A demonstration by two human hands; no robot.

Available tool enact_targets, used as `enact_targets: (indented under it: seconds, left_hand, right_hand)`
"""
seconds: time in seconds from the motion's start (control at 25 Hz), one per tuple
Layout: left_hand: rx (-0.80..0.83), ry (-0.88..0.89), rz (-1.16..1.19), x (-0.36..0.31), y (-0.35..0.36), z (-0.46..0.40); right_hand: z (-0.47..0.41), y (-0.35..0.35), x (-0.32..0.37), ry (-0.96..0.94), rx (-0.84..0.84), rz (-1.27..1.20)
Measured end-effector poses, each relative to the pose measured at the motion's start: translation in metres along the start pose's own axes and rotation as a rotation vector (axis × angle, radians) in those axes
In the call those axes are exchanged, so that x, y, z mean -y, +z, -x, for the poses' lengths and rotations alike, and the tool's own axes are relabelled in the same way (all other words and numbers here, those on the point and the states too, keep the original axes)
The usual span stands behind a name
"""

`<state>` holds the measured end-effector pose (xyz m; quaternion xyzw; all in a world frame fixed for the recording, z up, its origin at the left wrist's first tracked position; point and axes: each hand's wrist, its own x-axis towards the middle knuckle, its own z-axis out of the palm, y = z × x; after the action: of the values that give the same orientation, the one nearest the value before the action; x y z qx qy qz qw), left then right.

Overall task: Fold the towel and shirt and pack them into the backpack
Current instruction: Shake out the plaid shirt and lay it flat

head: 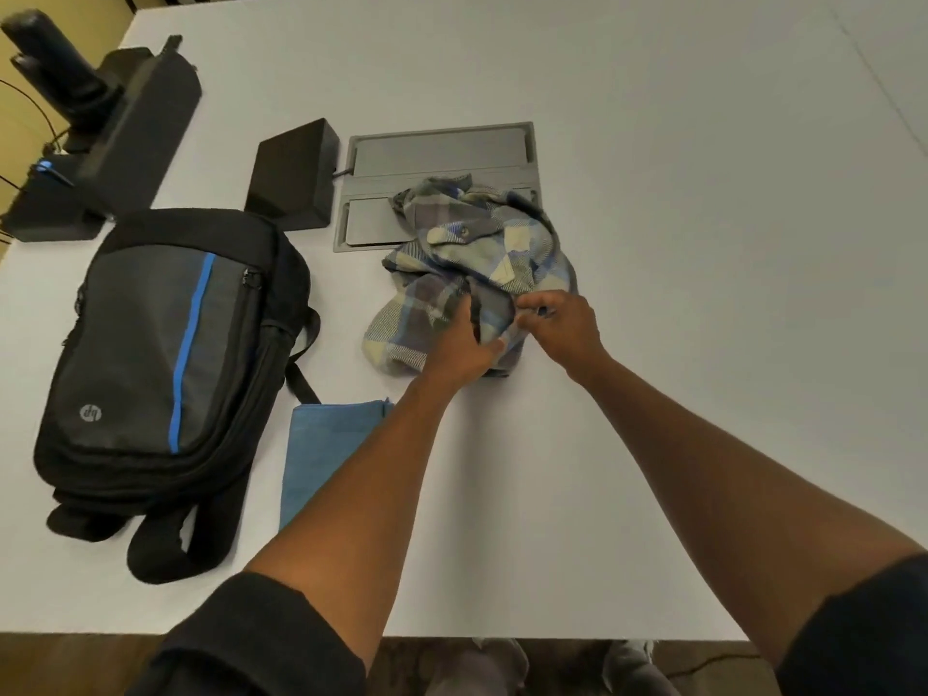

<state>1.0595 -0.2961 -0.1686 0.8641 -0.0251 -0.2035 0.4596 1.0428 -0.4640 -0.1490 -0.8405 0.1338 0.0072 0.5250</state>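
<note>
Both hands pinch the crumpled shirt (472, 273): left hand (459, 351), right hand (560, 324). The left forearm hides part of the blue towel (326, 444).

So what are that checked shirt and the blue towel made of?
The plaid shirt looks like soft woven flannel, likely cotton: matte, with visible diagonal weave, crumpling loosely. The blue towel looks like thin, flat-woven cloth, possibly microfibre: matte and lying smooth.

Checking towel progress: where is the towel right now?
In the head view, the towel lies flat on the table, left of centre, between the backpack and the left forearm, nearer than the shirt.
</note>
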Motion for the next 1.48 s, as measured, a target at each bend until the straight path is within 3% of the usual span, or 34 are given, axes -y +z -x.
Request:
enact_targets:
  seconds: [0.28,0.6,0.76,0.92,1.0,1.04,1.08,1.16,1.24,1.36,1.48]
  left_hand:
    - [0.058,-0.097,-0.101,-0.047,0.123,0.037]
    - [0.163,-0.14,-0.063,-0.122,0.258,0.056]
    - [0.363,-0.137,-0.015,-0.159,0.31,0.061]
    - [0.634,-0.093,-0.184,-0.209,0.308,0.043]
    - [0.709,-0.166,0.037,-0.233,0.285,0.026]
    - [0.629,-0.153,0.136,-0.243,0.274,0.017]
    - [0.439,-0.097,0.136,-0.248,0.267,0.004]
    - [0.034,0.096,-0.119,-0.251,0.259,-0.022]
    - [0.028,0.203,-0.394,-0.247,0.26,-0.044]
    - [0.13,0.159,-0.693,-0.238,0.263,-0.063]
    - [0.027,0.189,-0.629,-0.233,0.256,-0.065]
  right_hand:
    - [0.036,-0.1,-0.065,-0.022,-0.085,0.027]
    - [0.059,-0.23,-0.144,0.087,-0.139,-0.022]
    - [0.07,-0.293,-0.177,0.129,-0.218,-0.015]
    - [0.078,-0.341,-0.199,0.104,-0.338,-0.008]
    - [0.077,-0.357,-0.207,0.117,-0.387,-0.003]
    - [0.075,-0.362,-0.21,0.126,-0.411,0.004]
    - [0.074,-0.365,-0.212,0.136,-0.428,0.015]
    - [0.071,-0.368,-0.212,0.143,-0.417,0.043]
    - [0.069,-0.363,-0.208,0.112,-0.321,0.053]
    - [0.065,-0.357,-0.205,0.067,-0.117,0.076]
    - [0.057,-0.358,-0.205,0.094,-0.013,0.074]
